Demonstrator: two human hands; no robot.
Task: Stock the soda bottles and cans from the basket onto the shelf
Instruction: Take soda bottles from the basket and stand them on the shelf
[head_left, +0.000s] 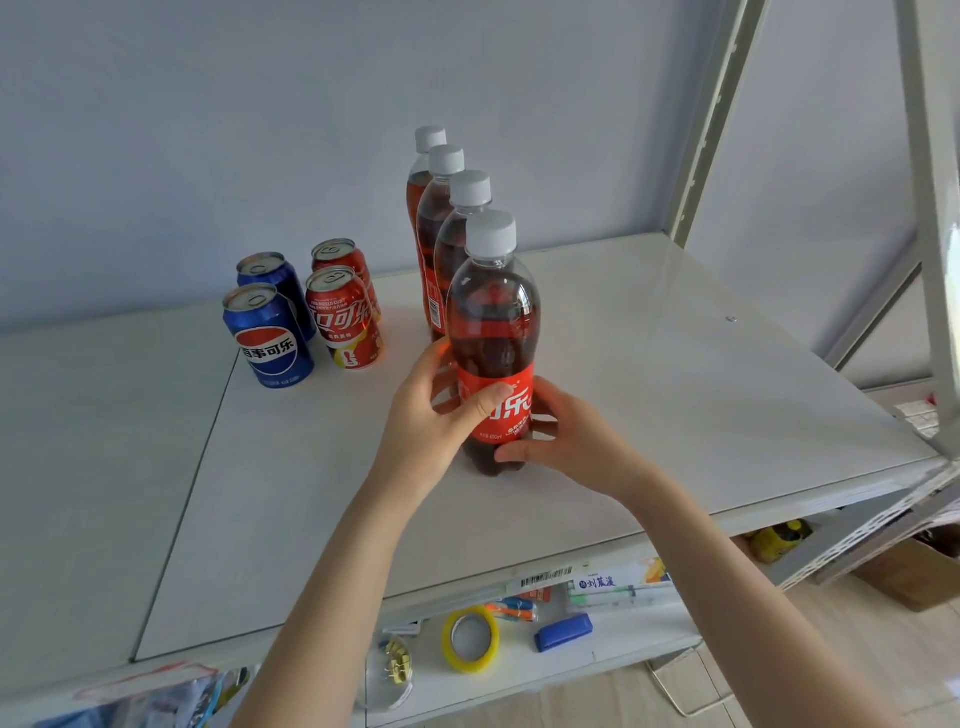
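Observation:
A cola bottle (493, 322) with a white cap and red label stands upright on the white shelf (675, 395), at the front of a row of bottles. My left hand (431, 421) grips its label from the left, thumb across the front. My right hand (566, 436) grips its lower part from the right. Three more cola bottles (441, 208) stand in line behind it, toward the wall. To the left stand two blue cans (267, 338) and two red cans (345, 317), each pair one behind the other. The basket is out of view.
A grey upright post (711, 114) rises at the shelf's back right, and another post (935, 208) at the front right. The lower shelf holds a yellow tape roll (470, 639), a blue eraser (563, 631), clips and stationery. A cardboard box (914, 566) sits on the floor at right.

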